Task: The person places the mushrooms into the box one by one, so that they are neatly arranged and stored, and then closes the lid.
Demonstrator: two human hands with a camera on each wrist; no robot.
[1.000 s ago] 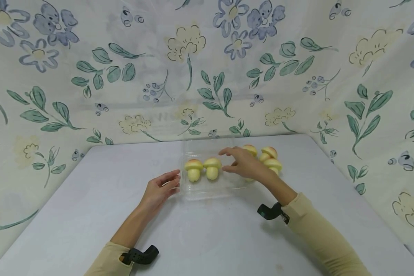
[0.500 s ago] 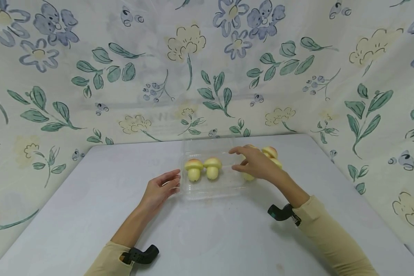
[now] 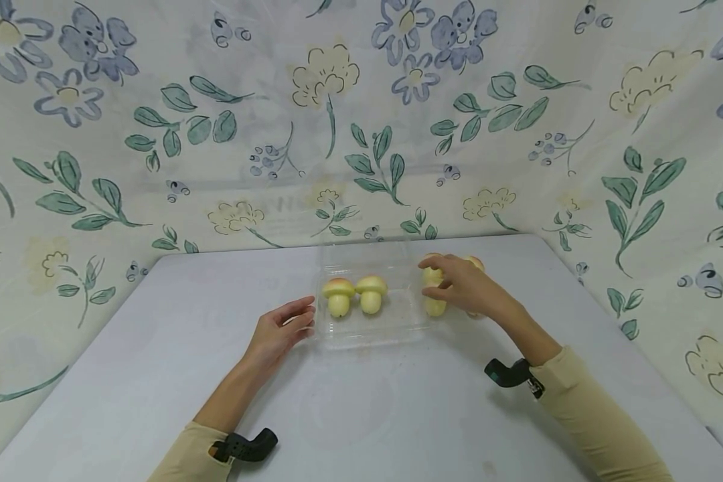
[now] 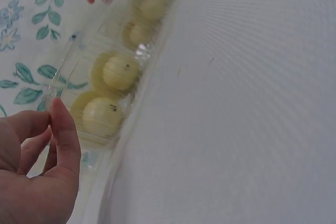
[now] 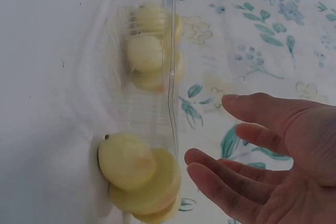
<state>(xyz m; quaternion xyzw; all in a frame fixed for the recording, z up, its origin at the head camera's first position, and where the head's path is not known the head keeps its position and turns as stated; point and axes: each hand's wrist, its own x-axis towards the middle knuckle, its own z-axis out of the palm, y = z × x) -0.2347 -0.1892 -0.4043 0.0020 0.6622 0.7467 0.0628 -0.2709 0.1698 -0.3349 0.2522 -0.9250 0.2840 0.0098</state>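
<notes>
A clear plastic box (image 3: 397, 321) stands near the back of the table. Inside it are two yellow mushroom-shaped pieces, one on the left (image 3: 339, 298) and one on the right (image 3: 371, 294), with reddish caps. My left hand (image 3: 282, 329) is at the box's left side, fingertips right at its wall, thumb and finger close together in the left wrist view. Just right of the box lies another mushroom-shaped piece (image 3: 435, 307). Over it hovers my right hand (image 3: 466, 286), thumb and fingers spread; the right wrist view shows its fingertips (image 5: 195, 157) apart from the piece and nothing between them.
Farther right, another mushroom-shaped piece (image 3: 474, 262) is mostly hidden behind my right hand. The white table (image 3: 361, 408) ends at the back against a floral-patterned cloth (image 3: 337, 134). Each wrist carries a black camera (image 3: 250, 445).
My right hand has moved right, from above the box's right part to over the mushroom-shaped pieces outside it. My left hand and the two pieces in the box have stayed put.
</notes>
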